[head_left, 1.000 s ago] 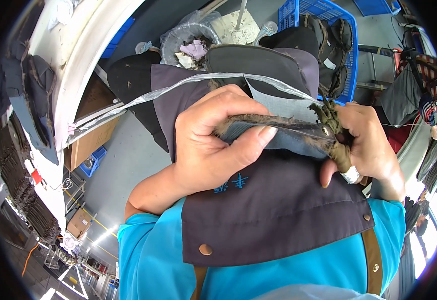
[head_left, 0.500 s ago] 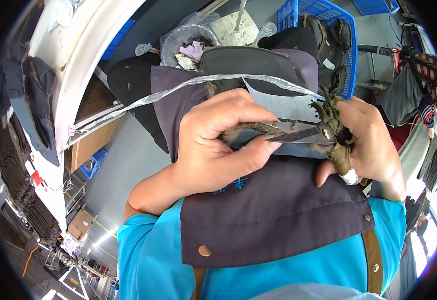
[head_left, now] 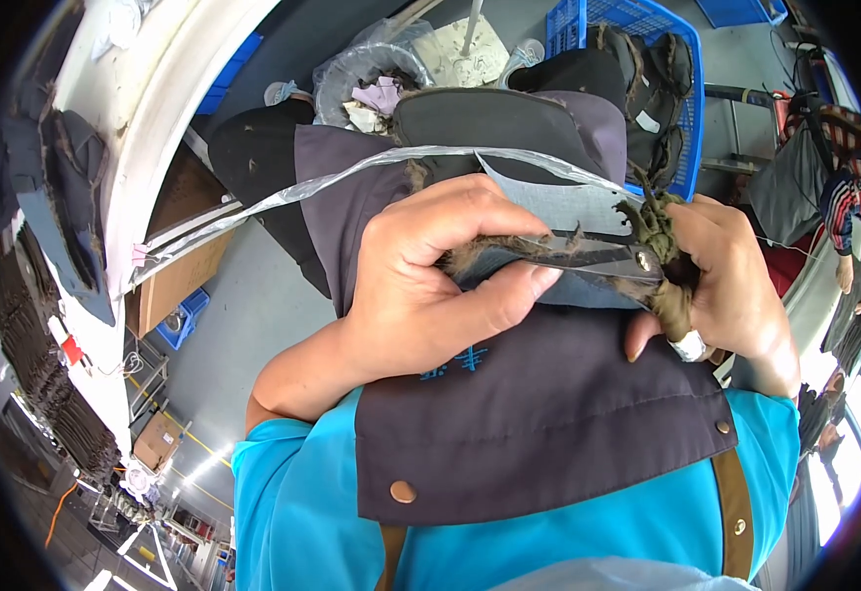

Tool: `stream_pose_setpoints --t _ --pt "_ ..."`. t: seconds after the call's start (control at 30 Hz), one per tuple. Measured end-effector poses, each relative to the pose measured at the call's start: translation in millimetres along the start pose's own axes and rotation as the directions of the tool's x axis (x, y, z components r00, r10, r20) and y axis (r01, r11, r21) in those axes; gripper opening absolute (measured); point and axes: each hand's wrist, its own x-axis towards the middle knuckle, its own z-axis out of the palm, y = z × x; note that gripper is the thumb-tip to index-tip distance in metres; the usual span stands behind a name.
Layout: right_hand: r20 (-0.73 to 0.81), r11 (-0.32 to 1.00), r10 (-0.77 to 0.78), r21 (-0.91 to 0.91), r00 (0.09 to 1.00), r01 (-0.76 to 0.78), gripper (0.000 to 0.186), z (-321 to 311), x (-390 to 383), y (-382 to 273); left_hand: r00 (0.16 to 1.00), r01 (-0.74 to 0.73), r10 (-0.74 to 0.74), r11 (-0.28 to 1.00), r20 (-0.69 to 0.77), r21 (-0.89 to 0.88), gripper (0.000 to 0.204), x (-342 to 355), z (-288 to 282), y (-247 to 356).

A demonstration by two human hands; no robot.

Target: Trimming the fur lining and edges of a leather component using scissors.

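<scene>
A fur-edged piece of dark fabric (head_left: 484,264) with a grey-blue side is pinched between the thumb and fingers of my left hand (head_left: 420,281), above my lap. My right hand (head_left: 735,281) is closed round a pair of scissors (head_left: 612,261), whose handles are wrapped in olive cloth strips. Their blades lie along the furry edge, pointing at my left fingertips and nearly together. A small fur tuft (head_left: 575,236) sticks up beside them. Behind the blades spreads a pale grey cloth panel (head_left: 558,202). My right fingers are partly hidden by the wrapped handles.
A clear plastic-lined bin (head_left: 337,84) with scraps stands beyond my knees. To its right, a blue crate (head_left: 694,108) holds dark fur-trimmed pieces. A white table edge (head_left: 169,108) runs along the left, and a silvery strip (head_left: 351,163) crosses my lap.
The scissor blades have drawn together along the furry edge. A fur tuft now rises above them. Both hands have stayed almost in place.
</scene>
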Motion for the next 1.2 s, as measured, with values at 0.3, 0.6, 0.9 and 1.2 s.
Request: stream_pose_setpoints --t 0.3,0.6,0.9,1.2 --pt "0.175 0.925 0.175 0.309 0.969 -0.223 0.038 13 -11 -1 0.997 0.068 -0.067 0.997 0.039 -0.032 0.019 1 0 2" --pt "0.191 0.854 0.129 0.477 0.973 -0.207 0.021 16 -8 3 0.983 -0.17 0.143 0.946 0.116 0.275 0.029 7 -10 -21" --pt "0.046 0.821 0.078 0.563 0.996 -0.09 0.019 10 2 2 0.959 -0.231 0.242 0.969 -0.15 0.086 0.01 33 4 14" --pt "-0.114 0.872 0.174 0.478 0.978 -0.1 0.02 18 9 -4 0.98 -0.085 0.06 0.989 -0.19 -0.124 0.01 35 8 21"
